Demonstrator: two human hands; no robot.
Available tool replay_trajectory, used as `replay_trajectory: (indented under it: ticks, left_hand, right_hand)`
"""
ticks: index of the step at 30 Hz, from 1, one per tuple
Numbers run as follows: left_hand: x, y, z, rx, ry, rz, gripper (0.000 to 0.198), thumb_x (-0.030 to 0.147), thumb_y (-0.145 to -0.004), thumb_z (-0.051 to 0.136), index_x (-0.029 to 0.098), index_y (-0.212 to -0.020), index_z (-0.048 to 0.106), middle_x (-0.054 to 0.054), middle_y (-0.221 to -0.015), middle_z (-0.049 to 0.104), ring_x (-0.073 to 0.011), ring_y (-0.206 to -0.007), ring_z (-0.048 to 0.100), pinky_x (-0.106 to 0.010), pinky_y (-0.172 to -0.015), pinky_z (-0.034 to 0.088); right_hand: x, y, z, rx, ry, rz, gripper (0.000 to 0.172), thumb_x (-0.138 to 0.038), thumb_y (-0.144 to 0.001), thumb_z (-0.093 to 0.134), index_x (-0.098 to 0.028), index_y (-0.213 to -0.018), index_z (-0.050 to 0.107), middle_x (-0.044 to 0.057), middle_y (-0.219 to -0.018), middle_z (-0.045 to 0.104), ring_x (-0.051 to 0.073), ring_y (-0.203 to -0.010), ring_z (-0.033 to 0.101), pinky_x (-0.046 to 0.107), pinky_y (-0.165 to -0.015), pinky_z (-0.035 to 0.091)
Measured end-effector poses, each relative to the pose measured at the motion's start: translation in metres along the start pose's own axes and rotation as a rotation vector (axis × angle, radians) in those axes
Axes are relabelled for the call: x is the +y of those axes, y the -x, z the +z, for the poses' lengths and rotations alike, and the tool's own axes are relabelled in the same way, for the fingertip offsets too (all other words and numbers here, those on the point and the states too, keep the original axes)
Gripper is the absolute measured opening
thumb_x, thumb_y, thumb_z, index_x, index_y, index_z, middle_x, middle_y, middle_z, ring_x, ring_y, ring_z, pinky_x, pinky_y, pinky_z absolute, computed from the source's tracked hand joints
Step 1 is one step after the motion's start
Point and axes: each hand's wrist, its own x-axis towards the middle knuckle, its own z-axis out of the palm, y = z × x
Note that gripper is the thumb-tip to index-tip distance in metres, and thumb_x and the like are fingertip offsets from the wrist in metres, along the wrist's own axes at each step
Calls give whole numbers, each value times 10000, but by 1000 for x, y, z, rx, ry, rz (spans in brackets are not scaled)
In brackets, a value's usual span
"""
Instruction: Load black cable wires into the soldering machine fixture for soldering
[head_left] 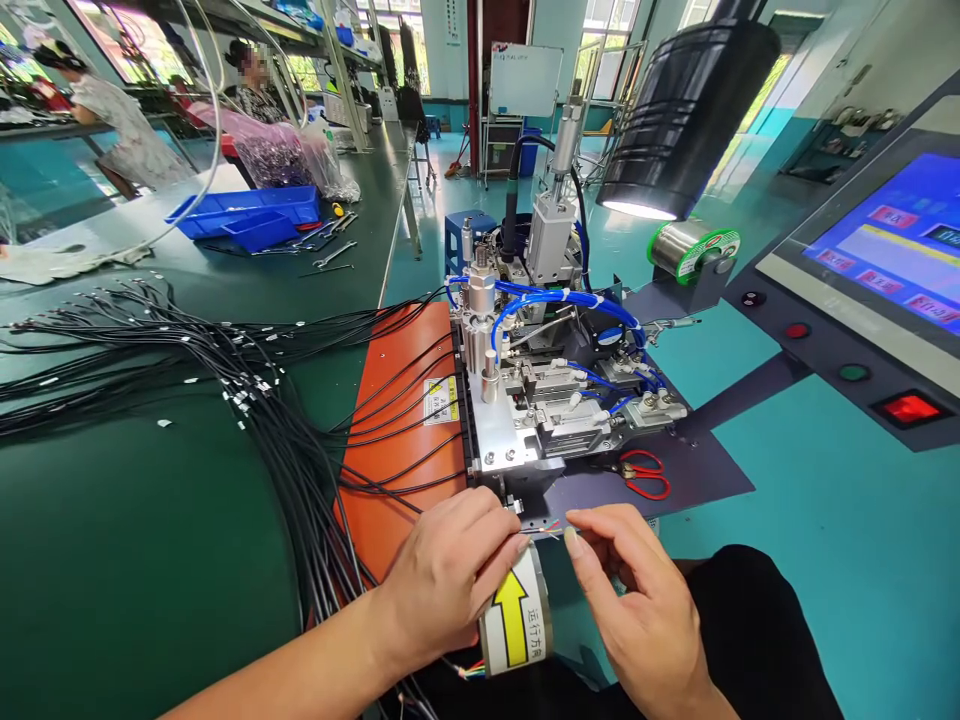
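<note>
Beside green bench (150,560), left hand (450,575) and right hand (641,600) pinch wire ends (553,528), each grip narrow.

Brushed metal fixture (517,420), matt orange mat (397,440) (smooth), black rubbery cables (150,350), glossy yellow-arrow label (516,620).

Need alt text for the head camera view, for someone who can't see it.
The left hand and right hand pinch thin coloured wires at the front edge of a benchtop machine with blue tubing. Black cables fan left over an orange mat and green bench; red scissors lie by the machine.
</note>
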Motion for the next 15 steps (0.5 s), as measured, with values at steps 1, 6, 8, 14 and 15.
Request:
replay_trajectory:
  ticks: [1, 6, 8, 14, 15]
  left_hand:
    - [0, 0, -1, -7, 15, 3, 162, 200, -994, 484, 166, -887, 602, -39, -785, 557, -170, -733, 506, -303, -666, 412]
    - [2, -2, -2, -21, 71, -8, 199, 177, -1009, 436, 149, -893, 595, -46, -783, 556, -170, -730, 502, -299, -664, 423]
    - [2, -3, -2, -27, 73, -10, 204, 172, -1011, 426, 144, -902, 597, -50, -784, 553, -173, -730, 503, -300, -664, 429]
    - [3, -4, -3, -29, 64, -11, 203, 171, -1010, 418, 148, -908, 592, -57, -797, 550, -178, -736, 498, -300, -663, 437]
    - [3, -4, -3, -33, 63, -13, 203, 173, -1009, 419, 150, -908, 593, -56, -797, 549, -179, -736, 497, -300, -664, 438]
  right_hand:
    - [0, 0, -1, 11, -1, 8, 132, -197, -954, 584, -240, -1059, 650, 28, -972, 612, 124, -790, 614, 216, -658, 513]
    - [0, -1, -2, 12, -16, 53, 118, -231, -960, 578, -253, -1045, 656, 30, -989, 621, 137, -830, 617, 214, -665, 505]
    - [0, -1, -1, -6, -47, 89, 122, -251, -961, 577, -259, -1053, 657, 32, -998, 621, 144, -851, 617, 216, -682, 504]
    - [-8, -9, 3, -73, -278, 362, 200, -402, -945, 593, -234, -1015, 675, 30, -916, 591, 126, -690, 550, 221, -560, 436]
    - [-10, -12, 4, -99, -334, 423, 237, -433, -937, 597, -221, -1007, 678, 21, -862, 571, 112, -629, 507, 219, -518, 399]
